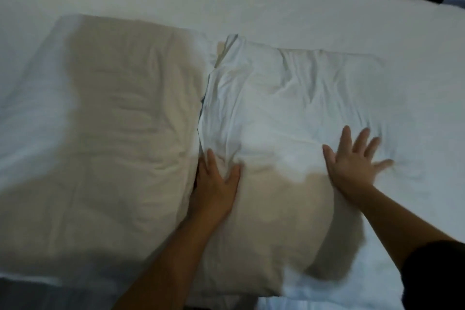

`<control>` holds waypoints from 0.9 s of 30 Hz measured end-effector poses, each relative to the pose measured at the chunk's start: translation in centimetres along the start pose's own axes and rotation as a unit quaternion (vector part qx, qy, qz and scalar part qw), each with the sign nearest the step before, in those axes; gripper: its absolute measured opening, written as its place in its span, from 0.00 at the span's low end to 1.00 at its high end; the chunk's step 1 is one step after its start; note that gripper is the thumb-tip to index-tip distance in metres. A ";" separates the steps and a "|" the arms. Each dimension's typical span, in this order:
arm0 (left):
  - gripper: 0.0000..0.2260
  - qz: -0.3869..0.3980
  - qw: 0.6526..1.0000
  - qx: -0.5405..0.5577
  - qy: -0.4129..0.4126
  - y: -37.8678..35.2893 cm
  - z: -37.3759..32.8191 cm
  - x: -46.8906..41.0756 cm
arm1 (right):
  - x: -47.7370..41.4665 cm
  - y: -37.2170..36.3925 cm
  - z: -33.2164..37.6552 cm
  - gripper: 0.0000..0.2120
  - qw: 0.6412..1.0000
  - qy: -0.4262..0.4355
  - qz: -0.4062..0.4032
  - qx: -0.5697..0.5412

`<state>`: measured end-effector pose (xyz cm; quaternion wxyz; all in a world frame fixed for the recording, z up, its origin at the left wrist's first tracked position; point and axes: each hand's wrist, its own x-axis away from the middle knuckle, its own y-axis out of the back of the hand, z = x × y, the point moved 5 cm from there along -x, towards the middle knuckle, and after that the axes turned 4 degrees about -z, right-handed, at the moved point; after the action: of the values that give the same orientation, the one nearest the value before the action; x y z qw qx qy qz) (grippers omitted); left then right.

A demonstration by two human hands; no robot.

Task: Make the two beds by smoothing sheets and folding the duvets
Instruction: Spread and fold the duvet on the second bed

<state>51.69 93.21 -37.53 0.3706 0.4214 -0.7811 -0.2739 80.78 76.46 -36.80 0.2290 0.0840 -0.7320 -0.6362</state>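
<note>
A white sheet (251, 7) spreads smooth across the upper frame. Left of centre lies the left pillow (120, 108). Just beside it is the right pillow (289, 98), wrinkled and probably soft and light. The left hand (216, 184) grips its left edge with curled fingers; the right hand (352, 161) presses flat, fingers spread. Its corners likely give the surest hold.

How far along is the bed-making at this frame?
Done: the sheet beyond the pillows lies smooth, the left pillow sits flat. In hand: the left hand grips and the right hand presses the wrinkled right pillow. Left: no folded duvet or second bed in view.
</note>
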 end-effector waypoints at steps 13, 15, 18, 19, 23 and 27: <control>0.29 -0.061 0.943 -0.228 -0.235 -2.9 -8.1 2.8 | 1.9 -0.8 2.9 0.31 0.961 0.270 -0.054 0.000; 0.29 -0.017 0.934 -0.286 -0.212 -4.9 -5.4 3.2 | 2.1 -2.1 2.0 0.31 0.959 0.275 -0.049 0.040; 0.30 -0.018 0.933 -0.309 -0.184 -4.4 -2.1 4.2 | 2.1 -2.9 0.3 0.31 0.969 0.237 -0.032 0.064; 0.30 -0.028 0.929 -0.308 -0.205 -3.5 -2.1 4.7 | 2.5 -2.5 0.6 0.32 0.970 0.233 -0.035 0.058; 0.28 -0.095 0.918 -0.279 -0.265 3.6 -1.6 6.0 | 7.7 0.2 7.9 0.32 0.942 0.322 -0.068 -0.056; 0.27 -0.159 0.930 -0.288 -0.166 13.4 5.2 3.9 | 16.1 2.3 19.8 0.31 0.890 0.428 -0.087 -0.132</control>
<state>39.94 97.06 -29.22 0.2930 0.3639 -0.6415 -0.6084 58.23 87.88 -32.62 0.4733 0.3802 -0.4617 -0.6467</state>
